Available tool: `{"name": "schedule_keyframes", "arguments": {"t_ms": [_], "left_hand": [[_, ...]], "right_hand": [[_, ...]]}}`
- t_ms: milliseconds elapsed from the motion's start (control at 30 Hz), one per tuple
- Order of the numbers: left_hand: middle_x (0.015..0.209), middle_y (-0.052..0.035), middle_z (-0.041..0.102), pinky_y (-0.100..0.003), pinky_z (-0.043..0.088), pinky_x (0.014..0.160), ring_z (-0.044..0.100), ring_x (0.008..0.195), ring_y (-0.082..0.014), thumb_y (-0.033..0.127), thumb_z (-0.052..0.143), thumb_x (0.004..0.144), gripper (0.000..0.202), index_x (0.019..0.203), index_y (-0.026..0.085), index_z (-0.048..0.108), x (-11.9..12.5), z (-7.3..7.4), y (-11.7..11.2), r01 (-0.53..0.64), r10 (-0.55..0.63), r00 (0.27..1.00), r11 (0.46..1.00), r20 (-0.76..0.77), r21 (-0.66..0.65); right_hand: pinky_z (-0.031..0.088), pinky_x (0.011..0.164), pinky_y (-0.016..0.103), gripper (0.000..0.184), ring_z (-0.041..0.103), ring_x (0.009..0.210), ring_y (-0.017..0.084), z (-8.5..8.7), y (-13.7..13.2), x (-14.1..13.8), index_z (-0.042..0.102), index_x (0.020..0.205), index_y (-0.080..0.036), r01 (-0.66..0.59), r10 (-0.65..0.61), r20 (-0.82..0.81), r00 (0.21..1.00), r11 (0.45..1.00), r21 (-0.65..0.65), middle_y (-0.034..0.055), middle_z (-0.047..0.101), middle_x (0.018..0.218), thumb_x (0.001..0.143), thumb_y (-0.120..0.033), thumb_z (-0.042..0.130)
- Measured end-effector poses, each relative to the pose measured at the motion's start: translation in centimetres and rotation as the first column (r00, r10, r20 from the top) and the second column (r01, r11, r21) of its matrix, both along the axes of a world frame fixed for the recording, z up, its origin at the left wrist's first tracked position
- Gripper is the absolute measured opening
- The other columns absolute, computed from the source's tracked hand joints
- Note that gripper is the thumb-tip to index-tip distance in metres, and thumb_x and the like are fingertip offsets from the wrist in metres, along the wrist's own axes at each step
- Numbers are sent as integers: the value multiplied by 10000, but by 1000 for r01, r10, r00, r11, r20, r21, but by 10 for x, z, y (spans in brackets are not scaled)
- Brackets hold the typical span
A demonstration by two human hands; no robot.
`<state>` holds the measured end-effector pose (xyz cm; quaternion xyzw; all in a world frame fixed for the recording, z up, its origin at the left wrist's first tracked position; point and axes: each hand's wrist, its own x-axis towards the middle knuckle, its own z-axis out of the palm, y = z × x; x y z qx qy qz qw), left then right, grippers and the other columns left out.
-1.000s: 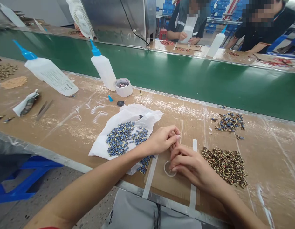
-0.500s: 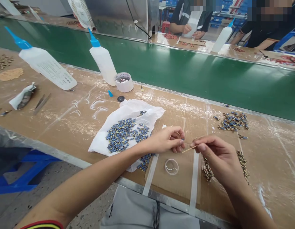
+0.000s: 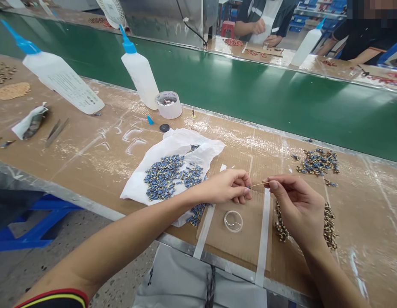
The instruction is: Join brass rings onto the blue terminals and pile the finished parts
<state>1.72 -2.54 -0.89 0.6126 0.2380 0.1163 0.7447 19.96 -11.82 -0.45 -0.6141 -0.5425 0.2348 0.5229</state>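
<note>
Between thumb and fingers, my left hand (image 3: 232,186) pinches a small blue piece (image 3: 249,187), mostly hidden by the fingertips. A thin wooden stick (image 3: 259,184), like a toothpick, is held in my right hand (image 3: 293,201); its tip reaches the blue piece. Below the hands stands a small clear round cup (image 3: 233,221) on a cardboard sheet (image 3: 240,248). Left of my left hand, many small blue and yellow parts (image 3: 163,177) lie on a white plastic bag (image 3: 134,186). Brownish small parts (image 3: 329,224) lie in a pile behind my right hand.
More blue parts (image 3: 318,162) lie at the right. White bottles with blue nozzles (image 3: 140,79) and a tape roll (image 3: 169,105) stand along the green conveyor belt (image 3: 217,81). Tweezers (image 3: 56,131) lie at the left. Two people sit across the belt.
My right hand has brought the stick's tip up to the blue piece at my left fingertips; the stick now lies more level. The camera view has shifted slightly.
</note>
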Motion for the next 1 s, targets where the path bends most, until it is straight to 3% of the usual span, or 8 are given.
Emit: {"name": "schedule_keyframes", "arguments": {"t_ms": [1000], "left_hand": [[826,-36,661,-230,510,634,613,656,-86,104,496,919,65,886,154,472,1,5,-3,-1,3,999,998,-43,62]], "right_hand": [[512,694,274,74,664,760,146,-4,0,1,708,936,-248,-54,55,144,988,998,-10,8,732,862,882,-282,669]]}}
